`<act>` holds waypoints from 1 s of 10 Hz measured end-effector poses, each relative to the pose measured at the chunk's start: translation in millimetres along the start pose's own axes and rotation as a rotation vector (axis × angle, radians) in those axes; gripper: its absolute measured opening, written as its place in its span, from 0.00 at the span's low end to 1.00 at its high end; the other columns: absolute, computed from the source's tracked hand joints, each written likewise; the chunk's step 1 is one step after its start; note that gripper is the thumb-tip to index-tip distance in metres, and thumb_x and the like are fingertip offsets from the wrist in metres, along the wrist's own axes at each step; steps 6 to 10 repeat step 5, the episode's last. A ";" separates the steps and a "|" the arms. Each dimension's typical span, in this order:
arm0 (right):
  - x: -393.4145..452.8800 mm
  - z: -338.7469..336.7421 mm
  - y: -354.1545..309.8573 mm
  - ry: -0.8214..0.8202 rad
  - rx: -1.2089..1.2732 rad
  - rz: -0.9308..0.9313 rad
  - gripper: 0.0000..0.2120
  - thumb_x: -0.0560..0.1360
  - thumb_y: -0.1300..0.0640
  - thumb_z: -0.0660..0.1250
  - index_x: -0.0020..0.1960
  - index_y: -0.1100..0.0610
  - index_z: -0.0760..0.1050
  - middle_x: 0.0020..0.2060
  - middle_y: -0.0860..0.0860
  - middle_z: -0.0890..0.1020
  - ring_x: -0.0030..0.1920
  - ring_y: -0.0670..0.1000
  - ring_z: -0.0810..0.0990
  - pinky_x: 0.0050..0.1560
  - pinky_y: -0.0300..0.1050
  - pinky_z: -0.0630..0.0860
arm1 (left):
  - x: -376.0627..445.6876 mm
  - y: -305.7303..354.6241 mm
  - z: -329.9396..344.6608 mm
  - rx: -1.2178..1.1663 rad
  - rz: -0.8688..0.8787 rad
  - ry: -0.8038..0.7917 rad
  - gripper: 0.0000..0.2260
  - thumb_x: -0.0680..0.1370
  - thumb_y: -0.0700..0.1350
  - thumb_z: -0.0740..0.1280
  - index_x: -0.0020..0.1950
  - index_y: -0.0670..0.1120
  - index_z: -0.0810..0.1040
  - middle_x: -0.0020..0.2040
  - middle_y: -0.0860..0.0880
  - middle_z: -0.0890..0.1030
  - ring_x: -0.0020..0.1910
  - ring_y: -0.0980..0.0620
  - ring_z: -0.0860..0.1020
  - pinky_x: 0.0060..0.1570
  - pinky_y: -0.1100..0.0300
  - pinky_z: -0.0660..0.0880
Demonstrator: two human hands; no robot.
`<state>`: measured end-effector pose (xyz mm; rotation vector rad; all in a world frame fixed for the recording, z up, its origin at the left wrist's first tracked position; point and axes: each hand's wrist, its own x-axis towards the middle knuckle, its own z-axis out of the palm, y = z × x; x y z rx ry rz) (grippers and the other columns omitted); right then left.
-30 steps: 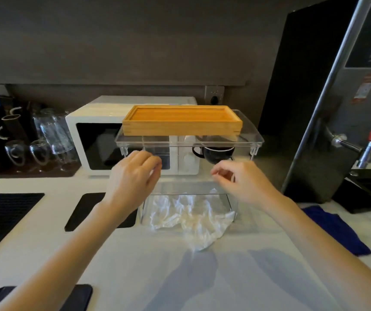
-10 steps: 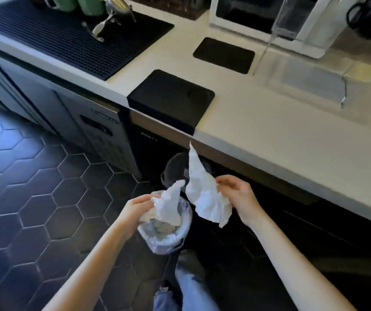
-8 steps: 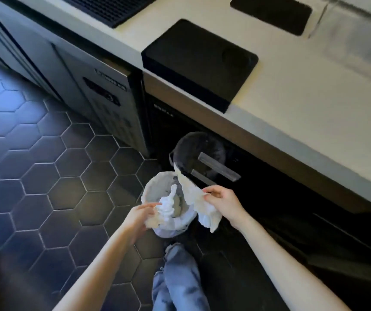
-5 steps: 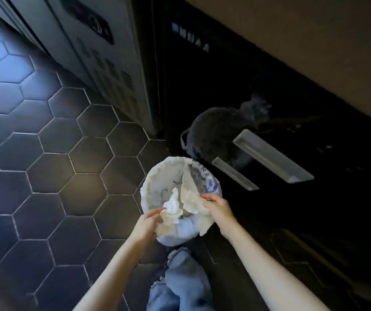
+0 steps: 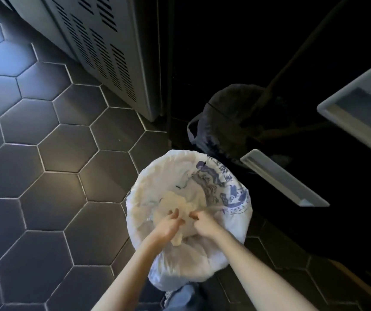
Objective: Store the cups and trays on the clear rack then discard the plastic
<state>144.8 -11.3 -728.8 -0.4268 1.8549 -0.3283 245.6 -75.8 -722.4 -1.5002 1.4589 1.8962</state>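
Observation:
A small bin lined with a white bag printed in blue point(image 5: 224, 191) stands on the floor below me. Crumpled white plastic point(image 5: 181, 206) fills its mouth. My left hand point(image 5: 167, 225) and my right hand point(image 5: 204, 224) are both inside the bin's opening, side by side, fingers pinched on the plastic and pressing it down. A loose end of the plastic hangs between my wrists. The clear rack, cups and trays are out of view.
Dark hexagonal floor tiles point(image 5: 52, 153) spread to the left. A grey vented appliance panel point(image 5: 103, 48) stands at the upper left. Glossy black cabinet fronts with metal handles point(image 5: 283, 178) lie to the right, reflecting the bin. My jeans-clad leg point(image 5: 184, 299) shows at the bottom.
I carried the plastic from the counter down to the floor bin. Within the last half second both hands pushed it from the rim deeper into the bin and came closer together.

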 end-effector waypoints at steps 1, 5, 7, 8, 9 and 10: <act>-10.3 -8.9 -5.2 0.050 -0.027 -0.013 0.17 0.75 0.67 0.56 0.62 0.63 0.72 0.62 0.62 0.76 0.63 0.58 0.73 0.62 0.47 0.69 | -15.8 5.1 -3.8 0.246 0.039 0.013 0.22 0.77 0.37 0.56 0.71 0.41 0.62 0.75 0.44 0.60 0.74 0.47 0.58 0.69 0.59 0.56; -229.6 -110.7 -73.9 0.174 -0.113 -0.119 0.12 0.75 0.58 0.57 0.52 0.56 0.78 0.52 0.54 0.80 0.54 0.55 0.77 0.53 0.48 0.76 | -199.2 104.0 -32.0 0.661 0.243 0.132 0.08 0.73 0.38 0.56 0.38 0.44 0.73 0.37 0.44 0.75 0.37 0.48 0.71 0.38 0.53 0.69; -229.6 -110.7 -73.9 0.174 -0.113 -0.119 0.12 0.75 0.58 0.57 0.52 0.56 0.78 0.52 0.54 0.80 0.54 0.55 0.77 0.53 0.48 0.76 | -199.2 104.0 -32.0 0.661 0.243 0.132 0.08 0.73 0.38 0.56 0.38 0.44 0.73 0.37 0.44 0.75 0.37 0.48 0.71 0.38 0.53 0.69; -229.6 -110.7 -73.9 0.174 -0.113 -0.119 0.12 0.75 0.58 0.57 0.52 0.56 0.78 0.52 0.54 0.80 0.54 0.55 0.77 0.53 0.48 0.76 | -199.2 104.0 -32.0 0.661 0.243 0.132 0.08 0.73 0.38 0.56 0.38 0.44 0.73 0.37 0.44 0.75 0.37 0.48 0.71 0.38 0.53 0.69; -229.6 -110.7 -73.9 0.174 -0.113 -0.119 0.12 0.75 0.58 0.57 0.52 0.56 0.78 0.52 0.54 0.80 0.54 0.55 0.77 0.53 0.48 0.76 | -199.2 104.0 -32.0 0.661 0.243 0.132 0.08 0.73 0.38 0.56 0.38 0.44 0.73 0.37 0.44 0.75 0.37 0.48 0.71 0.38 0.53 0.69; -229.6 -110.7 -73.9 0.174 -0.113 -0.119 0.12 0.75 0.58 0.57 0.52 0.56 0.78 0.52 0.54 0.80 0.54 0.55 0.77 0.53 0.48 0.76 | -199.2 104.0 -32.0 0.661 0.243 0.132 0.08 0.73 0.38 0.56 0.38 0.44 0.73 0.37 0.44 0.75 0.37 0.48 0.71 0.38 0.53 0.69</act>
